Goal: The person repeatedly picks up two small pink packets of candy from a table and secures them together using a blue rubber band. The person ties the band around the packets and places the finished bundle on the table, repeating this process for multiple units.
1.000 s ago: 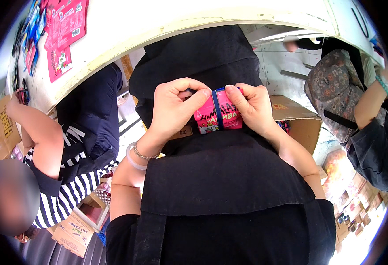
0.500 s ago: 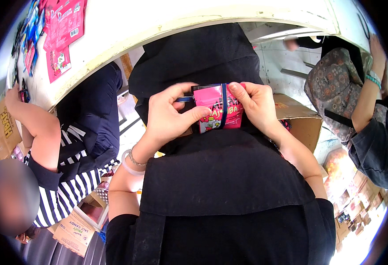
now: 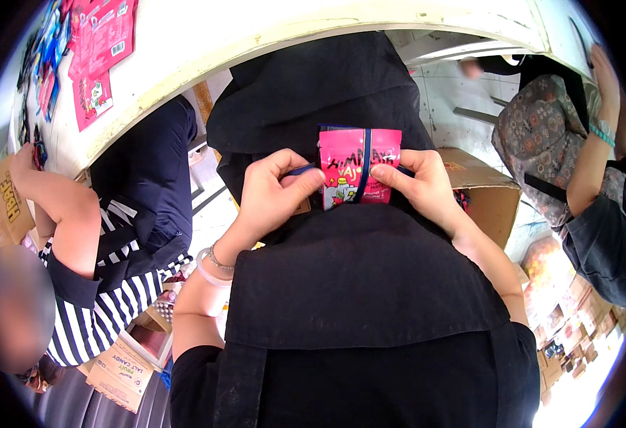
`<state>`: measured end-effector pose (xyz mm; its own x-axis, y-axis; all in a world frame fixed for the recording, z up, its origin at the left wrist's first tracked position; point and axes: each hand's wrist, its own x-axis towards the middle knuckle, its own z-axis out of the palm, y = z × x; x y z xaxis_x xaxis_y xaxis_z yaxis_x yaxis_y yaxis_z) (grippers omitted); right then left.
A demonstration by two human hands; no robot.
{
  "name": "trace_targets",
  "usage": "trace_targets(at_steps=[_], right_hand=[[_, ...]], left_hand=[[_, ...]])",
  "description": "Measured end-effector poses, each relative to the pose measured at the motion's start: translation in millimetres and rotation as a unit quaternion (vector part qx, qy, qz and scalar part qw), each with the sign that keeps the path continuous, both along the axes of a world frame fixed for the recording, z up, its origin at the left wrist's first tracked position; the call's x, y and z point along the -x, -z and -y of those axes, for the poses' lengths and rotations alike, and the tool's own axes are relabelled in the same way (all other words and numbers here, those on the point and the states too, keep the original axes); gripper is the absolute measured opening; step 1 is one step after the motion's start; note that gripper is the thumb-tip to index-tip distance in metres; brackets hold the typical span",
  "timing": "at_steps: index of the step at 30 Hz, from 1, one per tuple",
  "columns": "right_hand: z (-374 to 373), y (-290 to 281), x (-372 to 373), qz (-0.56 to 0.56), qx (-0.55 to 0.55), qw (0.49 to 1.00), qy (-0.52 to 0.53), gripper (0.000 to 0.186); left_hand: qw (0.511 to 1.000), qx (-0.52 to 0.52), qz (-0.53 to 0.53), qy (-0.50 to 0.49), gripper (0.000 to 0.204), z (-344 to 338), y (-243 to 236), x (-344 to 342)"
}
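In front of my lap is a pink printed pouch (image 3: 341,158), held upright between my hands. A dark blue ribbon (image 3: 367,143) runs vertically across its front; how it passes behind is hidden. At the pouch's left edge my left hand (image 3: 279,189) pinches a length of the ribbon between thumb and bent forefinger. My right hand (image 3: 425,187) is closed at the right edge, its thumb pressed on the pouch front beside the ribbon. A bit of dark blue ribbon shows between that thumb and forefinger. The other right fingertips are out of sight behind the pouch.
A white table (image 3: 270,43) curves ahead, with flat pink pouches (image 3: 106,39) and blue packets (image 3: 53,46) at its left end. A person in stripes (image 3: 92,314) sits left, another person (image 3: 605,235) right. An open cardboard box (image 3: 491,189) stands beyond my right forearm.
My right thumb has moved down from the pouch's top edge to its middle. The left hand has drawn slightly down and away from the pouch front, uncovering more of it.
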<state>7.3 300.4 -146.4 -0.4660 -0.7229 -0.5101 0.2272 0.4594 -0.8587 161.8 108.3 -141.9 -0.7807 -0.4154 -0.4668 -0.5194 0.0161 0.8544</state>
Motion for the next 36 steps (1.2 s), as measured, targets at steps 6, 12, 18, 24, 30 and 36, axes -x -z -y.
trace_targets(at_steps=[6,12,18,24,30,36], right_hand=[[25,8,8,0.006,0.006,1.0,0.023,0.028],[25,5,26,-0.044,0.009,0.994,-0.101,0.034],[20,15,17,-0.119,-0.025,0.987,-0.103,0.038],[23,4,27,-0.138,-0.09,0.971,-0.176,0.041],[18,8,30,-0.135,-0.022,0.97,-0.201,0.037],[17,11,27,-0.119,-0.01,0.974,-0.195,0.039]], left_hand=[[0.979,0.202,-0.03,0.026,0.029,2,0,20],[0.994,0.103,0.013,0.027,0.033,14,4,25],[0.998,-0.015,0.018,0.062,0.027,-2,18,13],[0.99,0.042,0.095,0.093,0.028,10,2,22],[0.993,-0.105,-0.019,0.04,0.028,10,17,18],[0.991,-0.121,-0.037,0.034,0.031,-4,22,24]])
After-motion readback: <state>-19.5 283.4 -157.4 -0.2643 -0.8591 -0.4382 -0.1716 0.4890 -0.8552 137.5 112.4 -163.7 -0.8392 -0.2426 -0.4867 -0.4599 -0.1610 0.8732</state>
